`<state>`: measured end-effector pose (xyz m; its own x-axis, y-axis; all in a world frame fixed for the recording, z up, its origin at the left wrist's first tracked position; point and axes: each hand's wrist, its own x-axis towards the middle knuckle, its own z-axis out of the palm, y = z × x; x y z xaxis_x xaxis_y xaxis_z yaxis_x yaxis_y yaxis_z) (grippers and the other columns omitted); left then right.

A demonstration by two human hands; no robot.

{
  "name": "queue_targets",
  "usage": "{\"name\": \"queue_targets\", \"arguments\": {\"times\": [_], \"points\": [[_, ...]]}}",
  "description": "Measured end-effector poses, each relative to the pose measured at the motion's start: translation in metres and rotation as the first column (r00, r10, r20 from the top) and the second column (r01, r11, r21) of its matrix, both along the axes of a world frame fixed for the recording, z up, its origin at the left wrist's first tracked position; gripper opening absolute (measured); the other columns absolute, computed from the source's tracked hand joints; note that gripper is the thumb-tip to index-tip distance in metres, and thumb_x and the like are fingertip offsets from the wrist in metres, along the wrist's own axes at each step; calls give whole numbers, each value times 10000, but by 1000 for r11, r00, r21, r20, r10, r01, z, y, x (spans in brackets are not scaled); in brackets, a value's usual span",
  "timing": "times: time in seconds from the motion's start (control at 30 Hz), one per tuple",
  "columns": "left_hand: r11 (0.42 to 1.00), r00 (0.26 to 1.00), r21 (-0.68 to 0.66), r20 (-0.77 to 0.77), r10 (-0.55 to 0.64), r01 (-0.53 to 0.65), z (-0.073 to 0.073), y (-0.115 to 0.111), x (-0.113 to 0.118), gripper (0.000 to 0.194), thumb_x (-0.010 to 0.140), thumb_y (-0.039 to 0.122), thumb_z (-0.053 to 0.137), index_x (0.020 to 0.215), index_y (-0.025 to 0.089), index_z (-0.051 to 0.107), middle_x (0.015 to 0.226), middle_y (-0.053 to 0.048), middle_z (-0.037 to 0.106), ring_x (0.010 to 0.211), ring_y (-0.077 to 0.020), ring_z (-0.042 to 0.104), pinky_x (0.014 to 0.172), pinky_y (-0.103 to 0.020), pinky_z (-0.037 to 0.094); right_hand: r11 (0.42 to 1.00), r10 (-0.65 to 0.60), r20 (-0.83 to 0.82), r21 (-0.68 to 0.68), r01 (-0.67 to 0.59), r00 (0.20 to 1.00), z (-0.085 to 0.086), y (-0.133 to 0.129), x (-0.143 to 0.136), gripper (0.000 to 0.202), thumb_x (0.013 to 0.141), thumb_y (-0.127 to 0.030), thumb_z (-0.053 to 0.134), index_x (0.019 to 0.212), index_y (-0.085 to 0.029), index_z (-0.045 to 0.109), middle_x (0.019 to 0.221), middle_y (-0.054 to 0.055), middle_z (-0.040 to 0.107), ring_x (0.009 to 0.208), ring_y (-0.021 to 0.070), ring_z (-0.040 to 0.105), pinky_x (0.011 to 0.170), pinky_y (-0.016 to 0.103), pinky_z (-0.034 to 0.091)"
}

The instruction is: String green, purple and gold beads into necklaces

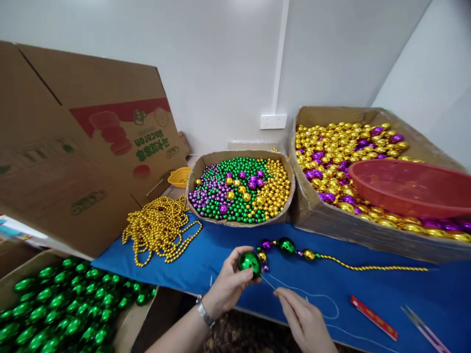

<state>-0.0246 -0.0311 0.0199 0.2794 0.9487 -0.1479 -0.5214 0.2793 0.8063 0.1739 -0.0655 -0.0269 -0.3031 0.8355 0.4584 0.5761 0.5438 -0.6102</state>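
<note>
My left hand (232, 279), with a metal watch at the wrist, is closed round a large shiny green bead (249, 264). From that bead a strung row of green, purple and gold beads (286, 245) runs right over the blue cloth, ending in a gold twisted cord (368, 268). Just right of the green bead, my right hand (303, 316) pinches a taut thin thread (269, 282); whether a needle is part of it I cannot tell. Loose white thread (336, 306) curls over the cloth beside the right hand.
Beyond the hands stands a box of small beads (239, 223). A larger box (331, 230) at right holds gold and purple beads and a red basin (405, 196). Gold bead strands (158, 228) lie left, above green beads (55, 304). A red packet (373, 317) and tweezers (423, 326) lie right.
</note>
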Motion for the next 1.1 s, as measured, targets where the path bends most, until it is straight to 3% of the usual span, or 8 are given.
{"name": "queue_targets", "arguments": {"times": [0.13,0.33,0.5,0.7,0.93,1.1], "points": [[996,996,86,-81,42,-35,-1,-1,3,552,642,161,777,1133,205,529,1005,-58,561,846,-175,559,735,-331,514,998,-15,35,69,13,999,-7,2,3,274,948,-258,371,1003,-199,632,902,65,729,787,167,703,678,228,566],[998,998,65,-52,27,-24,3,-4,5,563,620,154,792,1118,201,535,1005,-57,574,841,-164,558,718,-311,516,996,-9,30,87,7,1000,-12,2,9,311,953,-298,372,1028,-198,657,911,79,729,799,173,704,712,233,569],[999,999,48,-37,13,-11,4,-2,6,567,616,161,795,1118,195,532,956,-50,595,828,-169,578,715,-314,516,999,8,23,45,-9,1000,-9,2,9,331,960,-325,361,1046,-204,658,904,76,729,805,171,703,705,232,575],[998,999,67,-49,11,-8,7,1,5,572,600,148,805,1105,189,541,975,-51,592,817,-154,576,721,-307,517,996,10,22,88,-11,1000,-6,3,7,328,961,-318,356,1026,-201,655,895,78,729,800,173,705,690,231,578],[998,999,24,-14,-52,52,8,2,4,574,647,181,774,1157,204,511,929,-49,600,850,-211,622,674,-311,531,999,15,-76,-40,-18,997,-8,2,6,323,945,-371,392,977,-205,668,872,70,730,815,177,704,724,220,568],[995,997,65,7,-80,79,10,2,5,606,612,151,791,1150,227,523,1025,-54,584,845,-225,639,648,-307,532,991,-5,-107,-131,-9,994,-11,2,6,332,941,-398,396,1008,-218,667,884,69,731,821,184,702,728,229,566]]}}
